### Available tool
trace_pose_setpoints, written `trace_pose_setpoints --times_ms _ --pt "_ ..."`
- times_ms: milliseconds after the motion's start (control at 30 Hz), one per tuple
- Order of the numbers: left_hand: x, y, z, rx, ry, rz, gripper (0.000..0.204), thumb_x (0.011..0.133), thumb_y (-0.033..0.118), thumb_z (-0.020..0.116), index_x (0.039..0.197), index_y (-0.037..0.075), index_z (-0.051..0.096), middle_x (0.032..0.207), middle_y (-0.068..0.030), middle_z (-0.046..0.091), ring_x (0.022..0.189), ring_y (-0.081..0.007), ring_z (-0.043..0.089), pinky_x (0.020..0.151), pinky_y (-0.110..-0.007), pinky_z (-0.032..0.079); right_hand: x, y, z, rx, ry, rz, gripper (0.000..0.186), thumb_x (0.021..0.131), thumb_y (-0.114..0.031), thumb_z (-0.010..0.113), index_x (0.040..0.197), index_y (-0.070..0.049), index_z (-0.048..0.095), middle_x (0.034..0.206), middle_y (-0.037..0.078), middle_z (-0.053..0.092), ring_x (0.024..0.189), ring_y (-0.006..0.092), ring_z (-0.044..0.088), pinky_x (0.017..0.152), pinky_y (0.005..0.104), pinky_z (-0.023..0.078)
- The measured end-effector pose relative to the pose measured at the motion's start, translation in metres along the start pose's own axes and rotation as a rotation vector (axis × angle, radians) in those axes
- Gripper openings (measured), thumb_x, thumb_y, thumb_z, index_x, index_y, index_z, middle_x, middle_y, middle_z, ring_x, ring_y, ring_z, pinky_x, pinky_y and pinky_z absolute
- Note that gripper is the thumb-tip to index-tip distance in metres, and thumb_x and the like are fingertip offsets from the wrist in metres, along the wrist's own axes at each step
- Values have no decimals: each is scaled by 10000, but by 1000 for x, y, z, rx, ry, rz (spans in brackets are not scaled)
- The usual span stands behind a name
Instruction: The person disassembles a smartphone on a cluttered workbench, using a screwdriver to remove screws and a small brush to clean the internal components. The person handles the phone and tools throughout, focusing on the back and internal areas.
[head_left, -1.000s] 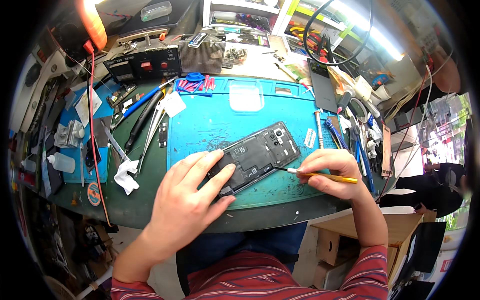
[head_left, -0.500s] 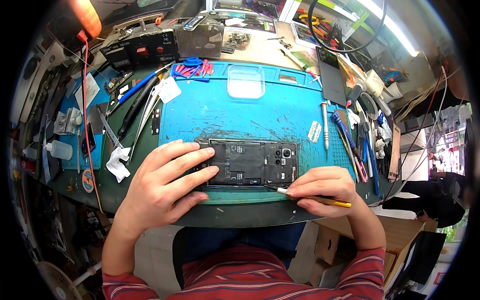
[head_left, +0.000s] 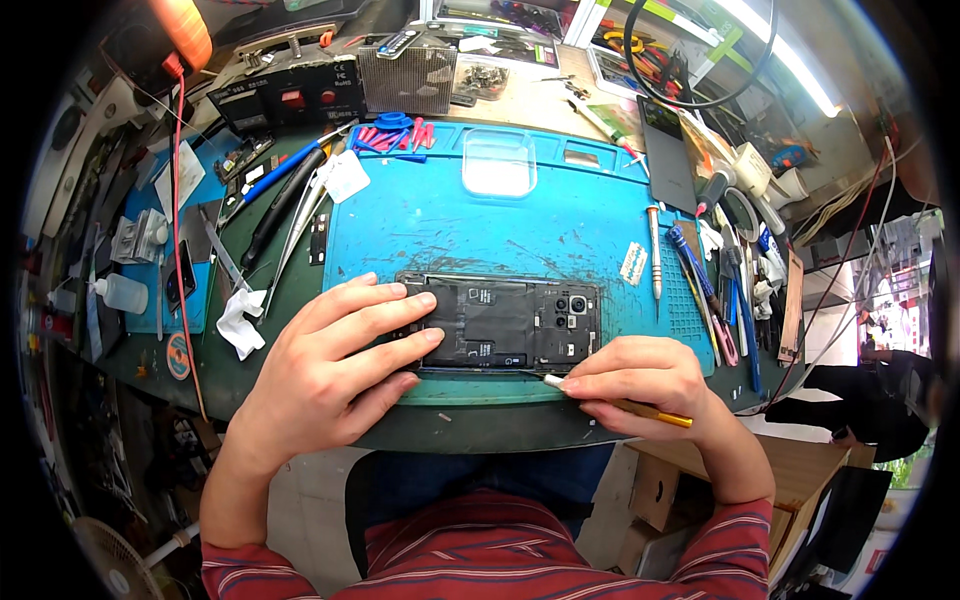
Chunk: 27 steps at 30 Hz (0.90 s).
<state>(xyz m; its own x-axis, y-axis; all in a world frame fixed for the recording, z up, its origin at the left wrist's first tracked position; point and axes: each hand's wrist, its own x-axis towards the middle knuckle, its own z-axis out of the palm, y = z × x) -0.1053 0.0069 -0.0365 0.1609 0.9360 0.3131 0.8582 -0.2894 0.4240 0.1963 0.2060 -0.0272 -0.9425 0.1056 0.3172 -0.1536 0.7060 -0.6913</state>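
An opened black smartphone (head_left: 487, 330) lies flat with its inside and camera lenses (head_left: 571, 306) facing up. My left hand (head_left: 345, 360) holds its left end, fingertips on top and the thumb by the near edge. My right hand (head_left: 645, 385) is closed in a pinch around a slim gold-handled tool (head_left: 655, 412) with a white front part. The tool's thin dark tip touches or nearly touches the phone's near edge, right of the middle. Beneath the phone is a blue work mat (head_left: 430, 220).
A clear plastic box (head_left: 499, 165) stands at the mat's back. On the right lie a screwdriver (head_left: 655, 255) and a dark flat panel (head_left: 667, 155). Tweezers (head_left: 292, 240), a crumpled tissue (head_left: 241, 322) and a small bottle (head_left: 123, 294) are on the left.
My right hand and the tool have shifted slightly left along the phone's near edge. My left hand keeps its place on the phone. The whole view has moved a little.
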Motion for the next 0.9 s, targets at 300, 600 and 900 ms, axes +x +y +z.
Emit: trace_pose_setpoints --times_ms 300,600,900 --pt "-1 0 0 -44 -3 -15 482 828 51 814 1306 111 796 1455 -86 712 1382 -338 631 1217 -562 479 -2 -3 -1 -15 2 6 350 839 34 846 1184 -18 813 1064 115 799 874 259 751 744 358 599" --pt "-2 -3 2 -32 23 8 456 861 14 758 1305 114 794 1446 -79 718 1371 -324 641 1217 -560 478 7 -10 8 -88 28 3 350 836 12 852 1179 -50 821 1064 71 803 829 227 713 721 341 542" --pt "-3 -2 -2 -57 12 6 504 882 -65 613 1339 82 767 1458 -88 714 1367 -320 648 1241 -565 444 18 -15 13 -155 0 19 336 836 -31 866 1167 -73 829 1046 45 812 840 196 699 792 349 468"
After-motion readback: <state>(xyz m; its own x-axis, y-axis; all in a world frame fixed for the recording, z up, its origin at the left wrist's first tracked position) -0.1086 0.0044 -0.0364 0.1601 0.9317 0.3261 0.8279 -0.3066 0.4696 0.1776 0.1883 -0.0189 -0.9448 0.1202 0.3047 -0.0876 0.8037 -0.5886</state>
